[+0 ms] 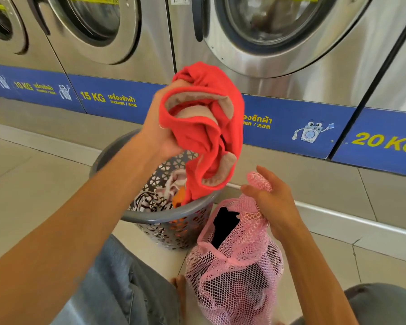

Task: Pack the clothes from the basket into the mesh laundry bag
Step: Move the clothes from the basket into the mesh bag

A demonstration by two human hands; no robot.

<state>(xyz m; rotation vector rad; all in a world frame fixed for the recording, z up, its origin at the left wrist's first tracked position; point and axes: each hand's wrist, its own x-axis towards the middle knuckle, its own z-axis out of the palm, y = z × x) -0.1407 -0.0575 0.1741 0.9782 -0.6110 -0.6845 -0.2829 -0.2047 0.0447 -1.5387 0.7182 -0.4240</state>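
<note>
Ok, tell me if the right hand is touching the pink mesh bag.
Touching. The head view shows the right hand gripping the bunched top edge of the pink mesh bag, with mesh sticking out above its fingers.

Single head-worn wide-angle view, looking forward and steeply down from close above the seated person's knees. It faces a row of washing machines (279,31), whose curved doors and bowed edges show the lens distortion. The left hand (159,127), gripping a red garment (206,127), sits near frame centre; the right hand (270,202), lower right, is nearer the camera. No second view overlaps.
</note>
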